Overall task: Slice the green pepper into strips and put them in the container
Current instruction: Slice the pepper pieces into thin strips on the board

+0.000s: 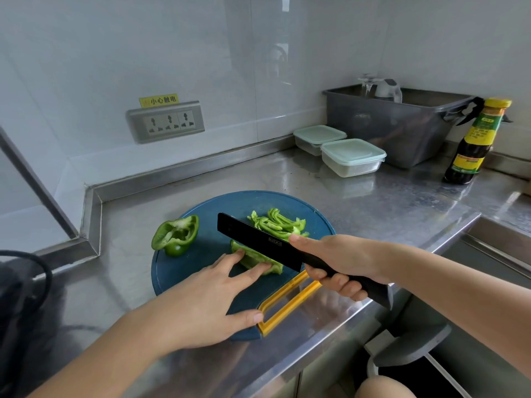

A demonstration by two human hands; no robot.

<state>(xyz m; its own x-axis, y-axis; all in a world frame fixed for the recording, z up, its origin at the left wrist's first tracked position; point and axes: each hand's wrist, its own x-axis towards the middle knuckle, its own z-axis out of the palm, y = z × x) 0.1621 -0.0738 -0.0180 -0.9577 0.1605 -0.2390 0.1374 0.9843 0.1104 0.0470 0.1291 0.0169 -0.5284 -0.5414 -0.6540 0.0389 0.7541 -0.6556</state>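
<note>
1. Green pepper piece point(258, 258) lies flat on blue cutting board point(201, 262), pinned by left hand point(212, 300): fingers straight and spread, two tips pressing it. Safer to curl the tips back, knuckles toward the blade
2. Right hand point(339, 262) wrapped round handle of black knife point(258, 242), one finger out on the blade. Blade is over the piece, close to left fingertips, contact unclear. Cut straight down, thin and even, walking left hand back
3. Cut strips point(277, 224) piled behind blade; uncut half point(176, 234) at board's left
4. Two containers point(353, 158) far right, lids on, well apart from board; one needs opening before loading
</note>
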